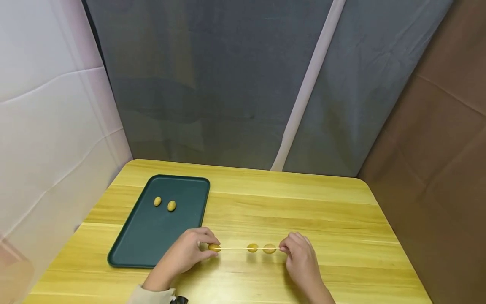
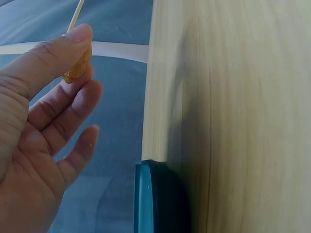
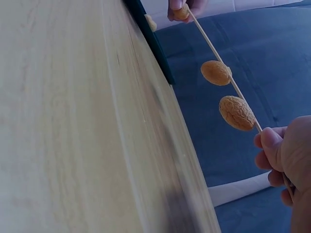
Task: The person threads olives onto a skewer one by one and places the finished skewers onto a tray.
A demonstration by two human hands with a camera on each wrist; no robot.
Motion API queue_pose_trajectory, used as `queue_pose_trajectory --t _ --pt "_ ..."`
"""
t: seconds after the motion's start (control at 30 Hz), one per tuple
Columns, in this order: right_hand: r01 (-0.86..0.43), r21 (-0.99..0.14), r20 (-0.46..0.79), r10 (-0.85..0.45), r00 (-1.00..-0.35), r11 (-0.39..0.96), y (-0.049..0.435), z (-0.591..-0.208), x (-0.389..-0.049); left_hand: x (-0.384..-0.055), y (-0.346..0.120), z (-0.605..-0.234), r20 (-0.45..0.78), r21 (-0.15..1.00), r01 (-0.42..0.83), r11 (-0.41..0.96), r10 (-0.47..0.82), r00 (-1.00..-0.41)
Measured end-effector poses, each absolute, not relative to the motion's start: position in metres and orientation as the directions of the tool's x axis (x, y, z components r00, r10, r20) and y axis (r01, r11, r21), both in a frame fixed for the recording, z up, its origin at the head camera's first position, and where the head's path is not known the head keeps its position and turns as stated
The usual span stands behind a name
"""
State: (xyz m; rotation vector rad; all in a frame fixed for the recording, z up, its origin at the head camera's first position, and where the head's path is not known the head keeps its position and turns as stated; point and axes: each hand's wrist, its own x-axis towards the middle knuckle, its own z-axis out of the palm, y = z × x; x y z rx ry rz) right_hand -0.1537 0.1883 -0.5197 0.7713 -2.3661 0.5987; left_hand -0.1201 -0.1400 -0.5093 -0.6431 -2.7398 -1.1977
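A thin wooden skewer (image 1: 235,248) is held level above the table between both hands. Its right end is gripped by my right hand (image 1: 301,258), the fingers curled round it. At the other end my left hand (image 1: 189,249) pinches a small wrinkled potato (image 2: 80,67) between thumb and fingers; the skewer reaches that potato. Two more small potatoes, one (image 3: 215,73) nearer the middle and a larger one (image 3: 237,112) close to my right hand, sit apart on the skewer, which runs along one side of them in the right wrist view.
A dark green tray (image 1: 152,240) lies on the left of the wooden table (image 1: 303,207), just beyond my left forearm. Two small potatoes, one (image 1: 157,201) beside the other (image 1: 171,205), rest on it. A grey cloth (image 1: 228,84) hangs behind the table.
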Motion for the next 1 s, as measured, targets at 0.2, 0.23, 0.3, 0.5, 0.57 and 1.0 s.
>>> queue_pose_trajectory --t 0.2,0.23,0.3,0.5,0.57,1.0 --pt "-0.646 -0.223 0.636 -0.393 -0.664 0.730 0.188 -0.521 -0.152 -0.122 -0.137 -0.509 0.213 0.692 0.407 0.596 0.369 -0.904" --pt "-0.648 -0.223 0.631 -0.399 -0.665 0.728 0.187 -0.521 -0.152 -0.122 -0.137 -0.510 0.214 0.694 0.407 0.594 0.370 -0.904" --pt "-0.650 -0.224 0.619 -0.410 -0.670 0.726 0.186 -0.521 -0.152 -0.122 -0.137 -0.510 0.219 0.694 0.413 0.589 0.374 -0.901" --pt "-0.637 -0.238 0.595 -0.408 -0.692 0.733 0.183 -0.520 -0.151 -0.122 -0.135 -0.513 0.223 0.685 0.423 0.594 0.381 -0.897" --pt "-0.635 -0.242 0.601 -0.400 -0.692 0.734 0.182 -0.520 -0.151 -0.122 -0.134 -0.513 0.225 0.673 0.427 0.603 0.384 -0.896" --pt "-0.641 -0.262 0.584 -0.411 -0.700 0.721 0.180 -0.525 -0.152 -0.122 -0.129 -0.508 0.233 0.634 0.448 0.631 0.396 -0.888"
